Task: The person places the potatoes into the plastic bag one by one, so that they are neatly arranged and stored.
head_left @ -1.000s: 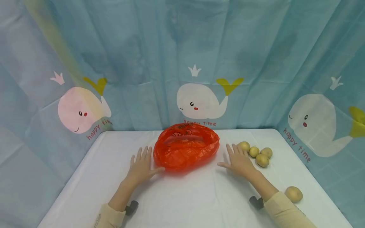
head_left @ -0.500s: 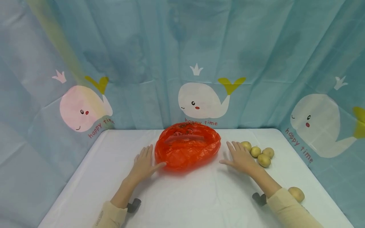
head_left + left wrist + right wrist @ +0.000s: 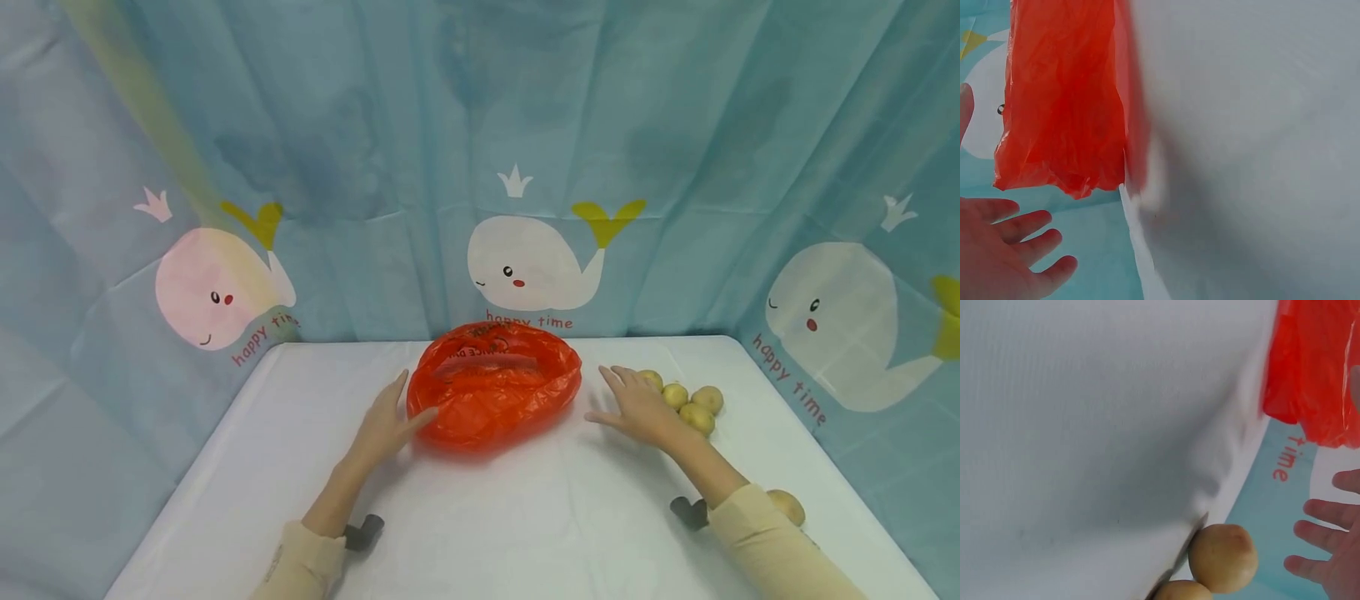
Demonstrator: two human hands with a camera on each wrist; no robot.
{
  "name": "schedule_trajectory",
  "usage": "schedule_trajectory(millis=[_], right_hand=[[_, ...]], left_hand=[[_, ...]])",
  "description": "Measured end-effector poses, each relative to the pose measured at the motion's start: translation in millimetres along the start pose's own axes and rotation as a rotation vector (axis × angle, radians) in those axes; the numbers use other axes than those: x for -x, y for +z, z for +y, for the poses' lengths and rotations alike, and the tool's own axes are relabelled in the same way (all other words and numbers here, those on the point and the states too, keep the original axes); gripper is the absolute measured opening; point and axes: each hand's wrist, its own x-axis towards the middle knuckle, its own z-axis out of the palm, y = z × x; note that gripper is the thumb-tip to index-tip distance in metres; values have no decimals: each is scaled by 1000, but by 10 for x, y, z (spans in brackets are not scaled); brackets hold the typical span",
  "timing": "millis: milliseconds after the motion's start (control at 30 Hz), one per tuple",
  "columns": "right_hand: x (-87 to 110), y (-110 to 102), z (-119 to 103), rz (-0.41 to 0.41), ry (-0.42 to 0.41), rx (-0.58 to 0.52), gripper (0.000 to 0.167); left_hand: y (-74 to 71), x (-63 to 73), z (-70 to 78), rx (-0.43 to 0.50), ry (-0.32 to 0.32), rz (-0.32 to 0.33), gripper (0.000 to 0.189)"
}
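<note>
Bag (image 3: 487, 412) sits near the table's (image 3: 525, 533) far edge between the hands, its long axis running left to right. Left hand (image 3: 384, 427), empty and spread wide, is nearer, at its left end, contact unclear; right hand (image 3: 641, 410), also wide and empty, lies apart from its right end.

- Red plastic bag (image 3: 487, 417), crinkled, standing toward the far edge of the bench (image 3: 517, 533), mouth gaping!
- Four tan potatoes (image 3: 697, 418), bunched to its right.
- A fifth potato (image 3: 791, 508), partly hidden, sits nearer, apart.
</note>
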Motion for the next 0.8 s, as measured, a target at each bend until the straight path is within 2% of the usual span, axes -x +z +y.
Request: schedule_trajectory(millis=[200,467,800], right_hand=[[-49,2,93,10,-11,31,88],[-100,-57,195,12,5,27,85],[-143,-121,352,43,-38,24,79]], left_hand=[[-7,-42,64,45,-23,9,99],[-18,-95,116,97,10,71,88],[-11,-180,152,123,37,124,76]])
